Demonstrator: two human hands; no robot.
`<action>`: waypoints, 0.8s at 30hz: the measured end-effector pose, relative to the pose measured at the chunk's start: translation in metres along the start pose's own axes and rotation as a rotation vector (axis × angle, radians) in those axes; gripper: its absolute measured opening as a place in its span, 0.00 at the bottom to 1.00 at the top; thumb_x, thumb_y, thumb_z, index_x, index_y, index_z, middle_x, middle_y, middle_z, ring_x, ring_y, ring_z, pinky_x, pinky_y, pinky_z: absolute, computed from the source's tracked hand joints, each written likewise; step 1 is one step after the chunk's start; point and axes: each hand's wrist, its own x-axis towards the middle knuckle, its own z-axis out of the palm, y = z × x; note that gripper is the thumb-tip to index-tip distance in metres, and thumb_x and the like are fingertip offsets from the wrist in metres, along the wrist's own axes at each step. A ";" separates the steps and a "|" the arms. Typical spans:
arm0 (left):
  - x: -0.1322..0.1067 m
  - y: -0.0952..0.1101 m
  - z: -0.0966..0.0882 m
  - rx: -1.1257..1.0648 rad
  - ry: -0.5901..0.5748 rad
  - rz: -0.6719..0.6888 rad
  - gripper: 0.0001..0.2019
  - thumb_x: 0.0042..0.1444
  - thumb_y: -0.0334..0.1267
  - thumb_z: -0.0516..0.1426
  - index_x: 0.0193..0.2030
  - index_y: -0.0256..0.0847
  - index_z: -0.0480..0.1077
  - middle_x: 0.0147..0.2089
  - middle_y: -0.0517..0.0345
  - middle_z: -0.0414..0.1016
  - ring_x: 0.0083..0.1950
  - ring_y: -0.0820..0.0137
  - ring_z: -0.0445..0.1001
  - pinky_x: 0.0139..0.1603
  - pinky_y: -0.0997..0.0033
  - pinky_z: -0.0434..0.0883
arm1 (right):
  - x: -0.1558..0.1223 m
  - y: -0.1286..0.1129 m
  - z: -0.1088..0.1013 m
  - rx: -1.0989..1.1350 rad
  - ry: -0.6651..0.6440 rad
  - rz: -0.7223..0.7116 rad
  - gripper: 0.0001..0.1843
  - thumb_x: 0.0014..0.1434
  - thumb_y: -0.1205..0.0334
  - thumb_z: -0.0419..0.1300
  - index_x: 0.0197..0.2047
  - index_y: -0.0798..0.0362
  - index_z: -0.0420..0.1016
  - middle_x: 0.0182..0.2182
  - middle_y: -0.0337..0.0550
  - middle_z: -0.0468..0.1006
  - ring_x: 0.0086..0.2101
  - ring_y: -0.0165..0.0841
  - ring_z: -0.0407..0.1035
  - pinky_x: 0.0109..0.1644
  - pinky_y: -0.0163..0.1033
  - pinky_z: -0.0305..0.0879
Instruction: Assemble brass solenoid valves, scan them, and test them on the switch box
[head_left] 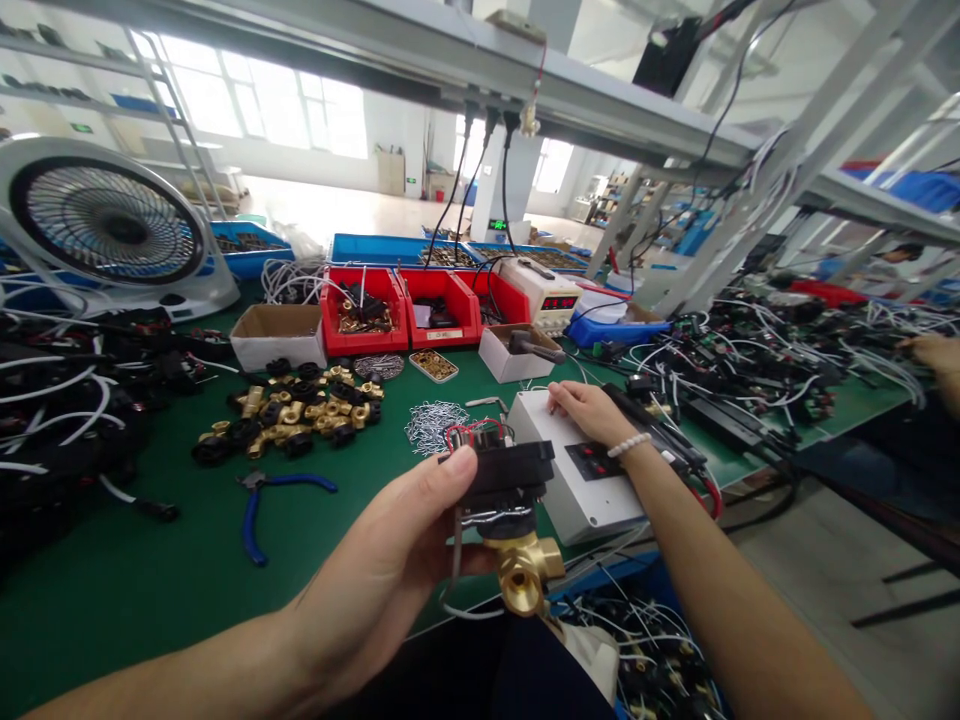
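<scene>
My left hand (405,540) is closed around a motorised brass valve, thumb on the black actuator housing (506,475). Below the housing hangs the brass valve body (523,575), one threaded port facing me. Red wires and a circuit board show at the open top, and a grey cable loops down its side. My right hand (589,410), a bead bracelet at its wrist, rests on the far end of a white box (555,450) with a black panel. Its fingers lie stretched over the box's edge; their tips are partly hidden.
Blue-handled cutters (259,500), brass fittings (300,410) and metal clips (435,425) lie on the green table. Red bins (367,340), a power supply (540,295) and a fan (112,230) stand behind. Wired assemblies (750,370) crowd the right; a co-worker's arm (937,355) shows there.
</scene>
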 end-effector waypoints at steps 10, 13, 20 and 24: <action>0.000 0.001 0.001 0.054 0.034 0.045 0.22 0.58 0.52 0.59 0.54 0.40 0.71 0.48 0.50 0.77 0.46 0.63 0.75 0.48 0.66 0.72 | -0.001 -0.009 -0.004 0.119 0.154 -0.030 0.24 0.60 0.44 0.58 0.22 0.54 0.70 0.18 0.35 0.70 0.23 0.30 0.65 0.33 0.38 0.63; 0.000 0.004 0.003 0.099 0.043 0.072 0.22 0.59 0.50 0.58 0.55 0.40 0.70 0.54 0.49 0.73 0.51 0.60 0.73 0.51 0.64 0.71 | -0.018 -0.027 -0.018 0.207 0.313 -0.082 0.20 0.55 0.44 0.62 0.25 0.53 0.72 0.21 0.38 0.72 0.25 0.32 0.66 0.33 0.39 0.63; -0.001 0.004 0.000 0.211 0.051 0.175 0.24 0.59 0.48 0.59 0.59 0.41 0.65 0.59 0.48 0.70 0.58 0.54 0.68 0.57 0.57 0.67 | -0.132 -0.136 -0.013 0.417 0.413 -0.442 0.05 0.59 0.65 0.64 0.39 0.46 0.76 0.31 0.37 0.74 0.34 0.31 0.69 0.37 0.35 0.68; -0.003 0.004 0.001 0.230 0.045 0.149 0.23 0.60 0.46 0.59 0.59 0.42 0.64 0.60 0.49 0.69 0.60 0.54 0.67 0.61 0.55 0.64 | -0.155 -0.168 0.001 0.251 0.350 -0.579 0.17 0.58 0.73 0.62 0.47 0.44 0.76 0.35 0.40 0.73 0.33 0.32 0.69 0.33 0.36 0.70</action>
